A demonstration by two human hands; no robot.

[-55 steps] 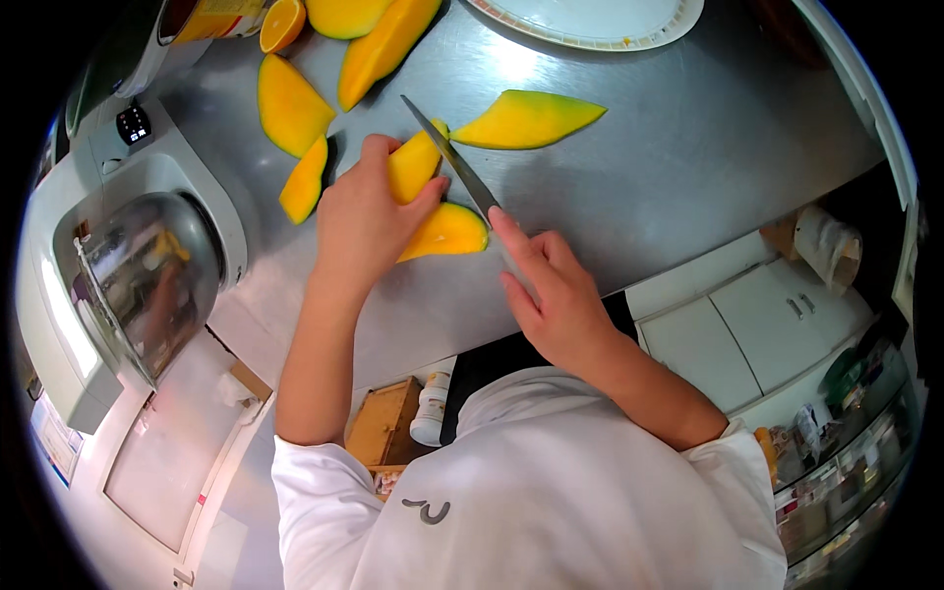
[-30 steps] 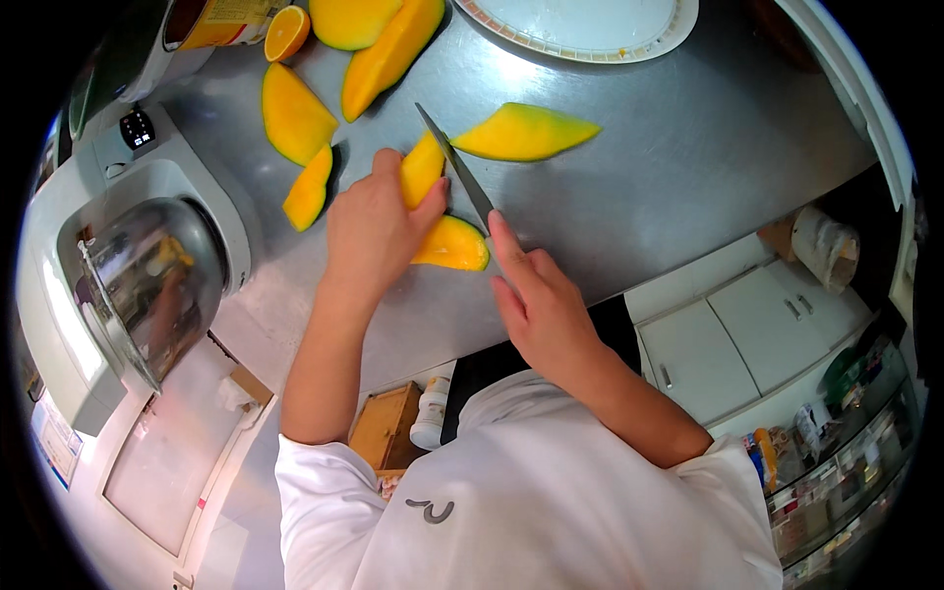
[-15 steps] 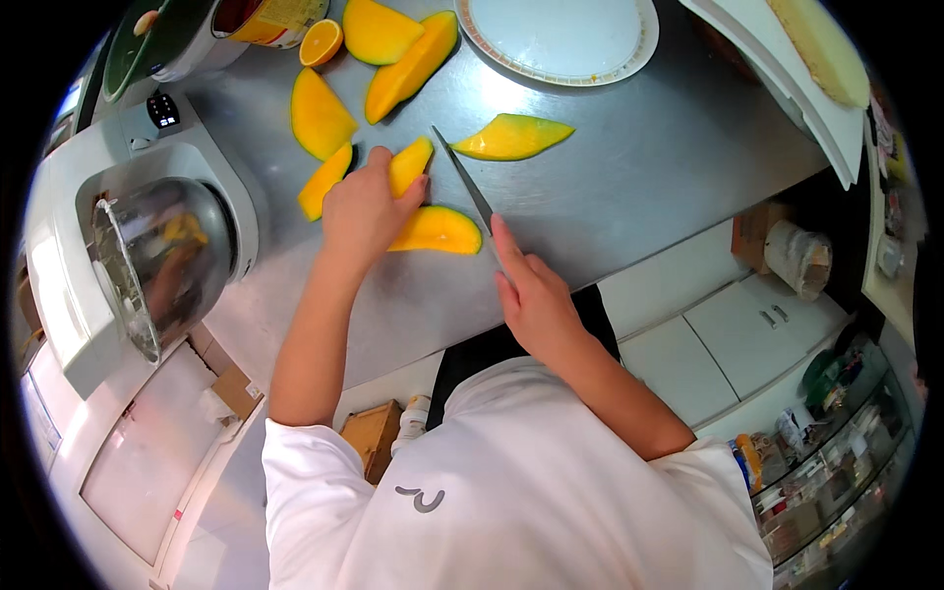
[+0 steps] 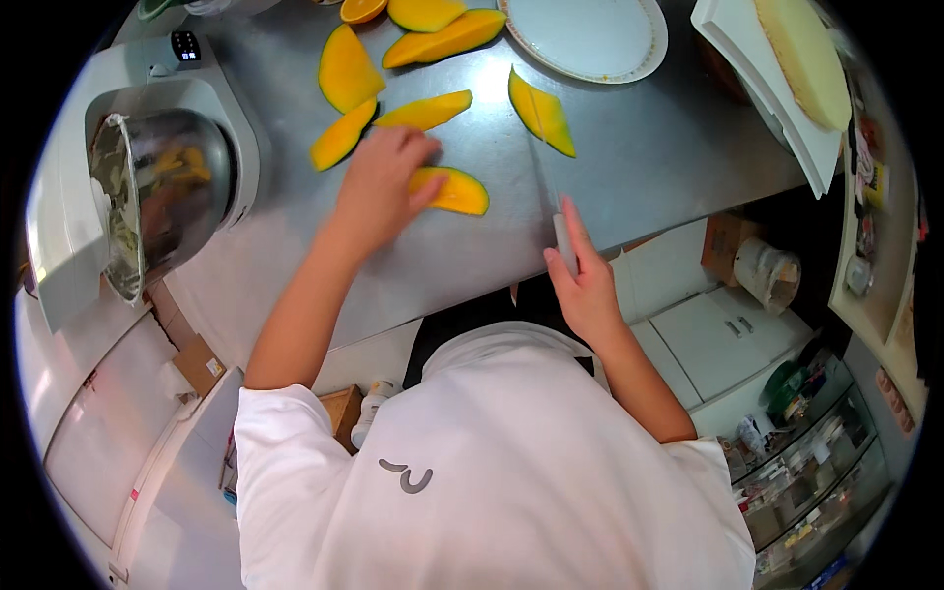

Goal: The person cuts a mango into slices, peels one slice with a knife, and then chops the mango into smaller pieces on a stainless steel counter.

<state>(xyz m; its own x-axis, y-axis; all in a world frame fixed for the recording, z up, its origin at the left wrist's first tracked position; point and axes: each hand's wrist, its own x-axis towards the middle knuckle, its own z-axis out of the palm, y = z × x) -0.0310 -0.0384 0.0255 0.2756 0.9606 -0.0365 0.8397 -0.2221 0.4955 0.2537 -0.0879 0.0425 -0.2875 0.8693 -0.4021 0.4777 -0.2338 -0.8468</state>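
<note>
Nearer the person than the white plate [image 4: 590,39], the right hand [image 4: 590,293] holds a knife [image 4: 563,241] — left of that plate, the blurred left hand [image 4: 377,189] is spread beside yellow-orange slices [image 4: 430,110] on the worktop [image 4: 669,138].

Head view: worn on the head, left one of a fisheye pair, upright, looking steeply down
White shirt [image 4: 531,452]: nearest, filling the lower middle
Left hand [image 4: 379,184] and right hand [image 4: 587,285]: farther off, on either side of centre
Metal worktop [image 4: 649,147]: seen from above, across the upper half
Rim: rounded, black at the corners
</note>
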